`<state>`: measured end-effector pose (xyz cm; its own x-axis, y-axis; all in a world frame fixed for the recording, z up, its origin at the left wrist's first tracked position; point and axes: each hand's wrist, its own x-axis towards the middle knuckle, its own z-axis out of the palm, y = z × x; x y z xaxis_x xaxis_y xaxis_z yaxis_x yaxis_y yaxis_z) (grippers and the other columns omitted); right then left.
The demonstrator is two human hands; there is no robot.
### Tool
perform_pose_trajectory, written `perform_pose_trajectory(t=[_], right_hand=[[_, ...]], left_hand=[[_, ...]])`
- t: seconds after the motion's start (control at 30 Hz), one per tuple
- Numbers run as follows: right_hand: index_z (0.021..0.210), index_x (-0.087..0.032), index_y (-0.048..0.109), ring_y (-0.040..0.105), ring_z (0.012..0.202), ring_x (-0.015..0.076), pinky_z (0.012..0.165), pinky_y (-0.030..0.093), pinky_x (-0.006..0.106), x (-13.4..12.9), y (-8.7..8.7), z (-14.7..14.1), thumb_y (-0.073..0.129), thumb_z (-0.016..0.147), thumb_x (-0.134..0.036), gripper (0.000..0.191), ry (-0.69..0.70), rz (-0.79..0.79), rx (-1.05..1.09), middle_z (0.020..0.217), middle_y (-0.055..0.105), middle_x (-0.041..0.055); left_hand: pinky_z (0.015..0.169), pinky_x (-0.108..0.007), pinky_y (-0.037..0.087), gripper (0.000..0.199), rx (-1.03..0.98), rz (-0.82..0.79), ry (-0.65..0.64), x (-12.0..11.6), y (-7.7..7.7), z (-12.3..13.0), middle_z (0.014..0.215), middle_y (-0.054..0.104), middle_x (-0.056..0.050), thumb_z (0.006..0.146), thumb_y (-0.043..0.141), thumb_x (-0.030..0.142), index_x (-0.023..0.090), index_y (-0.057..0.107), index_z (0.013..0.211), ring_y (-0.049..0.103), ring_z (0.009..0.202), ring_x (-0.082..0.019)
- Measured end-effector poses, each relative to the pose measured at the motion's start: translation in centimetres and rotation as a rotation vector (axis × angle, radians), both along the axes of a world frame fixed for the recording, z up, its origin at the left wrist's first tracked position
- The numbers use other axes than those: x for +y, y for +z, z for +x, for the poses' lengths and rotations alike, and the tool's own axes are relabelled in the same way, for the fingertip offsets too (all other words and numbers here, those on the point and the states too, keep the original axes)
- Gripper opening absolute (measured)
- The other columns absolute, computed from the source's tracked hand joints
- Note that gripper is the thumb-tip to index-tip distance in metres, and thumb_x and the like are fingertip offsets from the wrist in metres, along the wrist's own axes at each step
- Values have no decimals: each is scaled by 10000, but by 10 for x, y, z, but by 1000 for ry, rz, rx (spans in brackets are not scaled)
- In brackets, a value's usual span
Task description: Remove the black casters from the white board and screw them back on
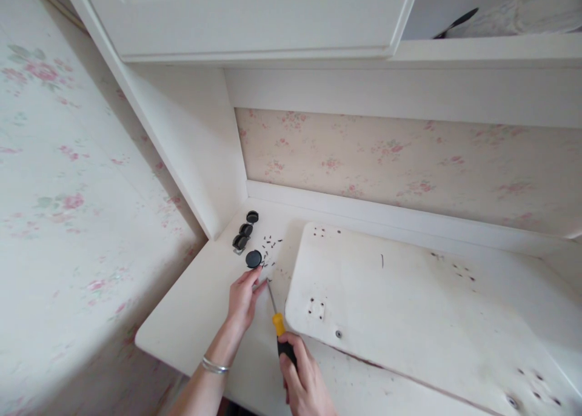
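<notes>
My right hand (304, 373) is wrapped around the black and yellow handle of a screwdriver (277, 323). Its thin metal shaft points up and left, with the tip close to a small dark screw (270, 280) on the white desk (191, 319). My left hand (245, 298) reaches in from the left with thumb and finger apart, beside the tip. Just beyond these fingertips sits a round black caster wheel (253, 259). Several loose screws (268, 242) are scattered by it. Whether my left fingers touch a screw is too small to tell.
More black casters (246, 229) stand in a row toward the back. On the right lies a white board (391, 301) with screw holes, worn along its front edge. A white cabinet (264, 22) hangs overhead, and a side panel (195, 137) rises at the left.
</notes>
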<state>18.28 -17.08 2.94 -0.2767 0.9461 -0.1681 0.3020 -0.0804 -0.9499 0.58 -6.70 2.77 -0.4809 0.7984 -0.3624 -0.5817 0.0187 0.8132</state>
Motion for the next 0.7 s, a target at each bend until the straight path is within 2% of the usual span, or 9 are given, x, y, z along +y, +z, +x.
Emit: perform_pose_trajectory(t=[0.2, 0.43, 0.7], right_hand=[[1119, -269, 591, 497, 484, 129, 514, 454, 233, -8, -8, -4, 307, 945, -590, 463, -31, -36, -21, 647, 534, -28], [1118, -267, 600, 494, 485, 129, 510, 456, 236, -11, -6, -5, 324, 930, -611, 480, -101, -52, -22, 661, 549, -22], [1144, -272, 586, 510, 515, 151, 506, 455, 261, -13, -7, -8, 341, 901, -668, 525, -122, -118, 32, 647, 537, -22]], left_hand=[[795, -351, 590, 219, -11, -1, 18, 1, 3, 0, 611, 515, 39, 618, 846, 256, 119, 689, 685, 479, 625, -79], [870, -384, 575, 199, -38, 16, 27, -2, 7, -4, 615, 558, 33, 601, 851, 219, 117, 696, 674, 499, 600, -73], [825, -426, 585, 208, -140, 4, -21, -9, 10, -1, 584, 537, 52, 636, 836, 220, 132, 670, 725, 509, 560, -71]])
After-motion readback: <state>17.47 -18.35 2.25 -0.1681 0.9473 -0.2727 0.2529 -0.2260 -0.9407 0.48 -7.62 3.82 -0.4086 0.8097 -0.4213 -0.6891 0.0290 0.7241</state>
